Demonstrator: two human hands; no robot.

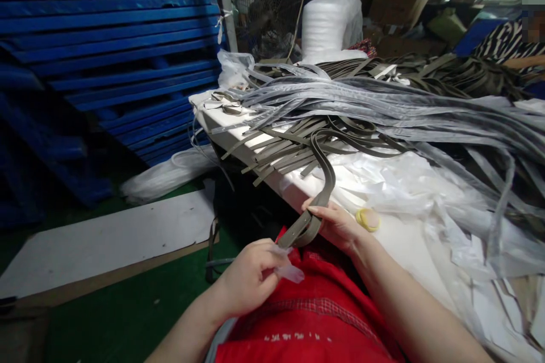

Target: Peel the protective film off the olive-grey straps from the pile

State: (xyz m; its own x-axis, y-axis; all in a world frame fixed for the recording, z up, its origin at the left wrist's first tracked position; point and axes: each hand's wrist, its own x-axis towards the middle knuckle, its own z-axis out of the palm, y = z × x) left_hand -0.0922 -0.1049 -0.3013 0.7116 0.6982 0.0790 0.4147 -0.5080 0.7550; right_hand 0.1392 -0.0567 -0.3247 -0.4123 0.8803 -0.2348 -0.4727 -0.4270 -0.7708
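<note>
Over the red apron (315, 317), my right hand (334, 218) holds a folded olive-grey strap (326, 173) between thumb and fingers. The strap loops up onto the white table and bends back down past that hand. My left hand (253, 275) is closed at the strap's lower end, with a piece of clear plastic film (292, 272) sticking out of its fingers. More olive-grey straps (281, 150) lie on the table just beyond, their ends hanging over the edge. Long straps in clear plastic sleeves (353, 96) stretch across behind them.
A yellow tape roll (367, 219) lies right of my right hand, near crumpled white plastic (395, 176). Blue pallets (106, 39) are stacked at the left. A white board (114, 238) rests on the green floor. Behind the table at the far right is a person's patterned sleeve (498, 42).
</note>
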